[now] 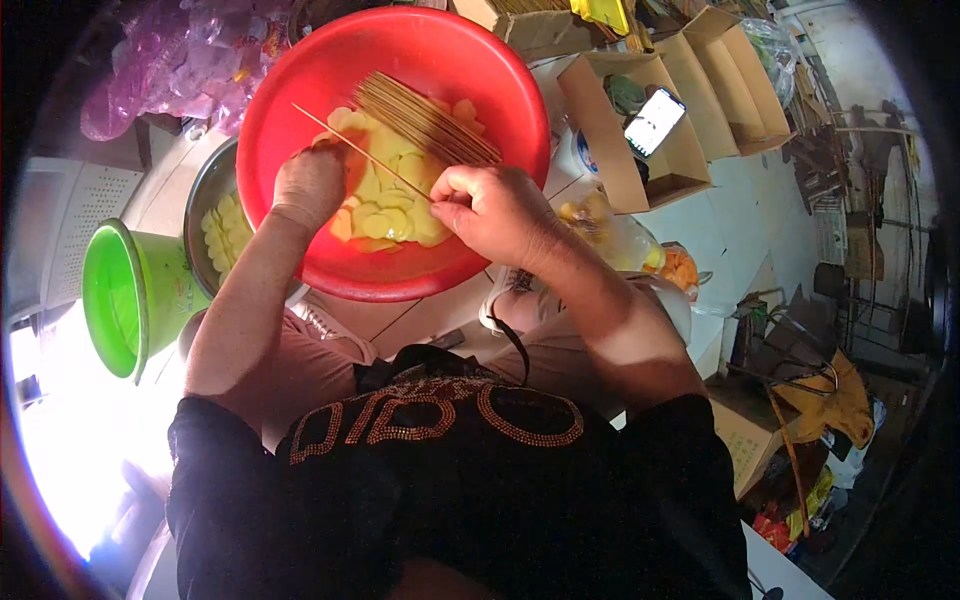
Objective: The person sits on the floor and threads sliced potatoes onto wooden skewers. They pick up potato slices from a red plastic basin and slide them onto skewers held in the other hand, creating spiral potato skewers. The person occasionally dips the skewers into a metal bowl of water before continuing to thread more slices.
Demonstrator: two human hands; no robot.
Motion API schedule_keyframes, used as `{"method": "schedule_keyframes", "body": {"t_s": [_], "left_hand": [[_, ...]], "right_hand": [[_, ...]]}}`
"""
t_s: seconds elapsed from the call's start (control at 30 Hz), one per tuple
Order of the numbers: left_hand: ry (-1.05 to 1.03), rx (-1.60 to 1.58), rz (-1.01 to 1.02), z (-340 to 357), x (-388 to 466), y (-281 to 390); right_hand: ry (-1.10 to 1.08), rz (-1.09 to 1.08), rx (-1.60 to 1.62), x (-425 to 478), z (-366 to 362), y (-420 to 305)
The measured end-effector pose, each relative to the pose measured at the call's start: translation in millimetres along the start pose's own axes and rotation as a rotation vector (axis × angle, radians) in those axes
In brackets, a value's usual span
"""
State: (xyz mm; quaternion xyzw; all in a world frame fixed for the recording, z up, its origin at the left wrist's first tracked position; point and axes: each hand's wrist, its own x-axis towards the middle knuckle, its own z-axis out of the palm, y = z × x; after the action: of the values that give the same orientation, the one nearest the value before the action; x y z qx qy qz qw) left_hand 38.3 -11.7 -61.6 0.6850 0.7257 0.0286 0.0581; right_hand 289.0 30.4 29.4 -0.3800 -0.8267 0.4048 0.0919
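My right hand (495,206) pinches one end of a thin wooden skewer (367,155) between thumb and fingers. The skewer slants up and left across the red plastic basin (480,52), passing just beyond my left hand (313,180). That hand is curled over the left side of the basin, its fingertips hidden, so whatever it may hold is unseen. Beneath both hands lies a heap of thin pale-yellow slices (390,217), which look like potato. A bundle of wooden skewers (420,116) rests on the far part of the heap.
Left of the basin are a metal bowl (193,217) holding more slices (225,232) and a green bucket (161,277). Cardboard boxes (600,135) stand at the right, one with a lit phone (655,124) on it. Pink plastic bags (187,67) lie at the far left.
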Motion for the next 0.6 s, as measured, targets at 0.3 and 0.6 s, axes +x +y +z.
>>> {"method": "schedule_keyframes", "body": {"t_s": [0.3,0.6], "left_hand": [[0.105,-1.805,-0.504,-49,9,-4],[0.367,-2.167,-0.573,-67,6,-21]], "right_hand": [[-0.011,0.076,0.076,1,6,0],[-0.081,0.077,0.264,1,6,-2]]}}
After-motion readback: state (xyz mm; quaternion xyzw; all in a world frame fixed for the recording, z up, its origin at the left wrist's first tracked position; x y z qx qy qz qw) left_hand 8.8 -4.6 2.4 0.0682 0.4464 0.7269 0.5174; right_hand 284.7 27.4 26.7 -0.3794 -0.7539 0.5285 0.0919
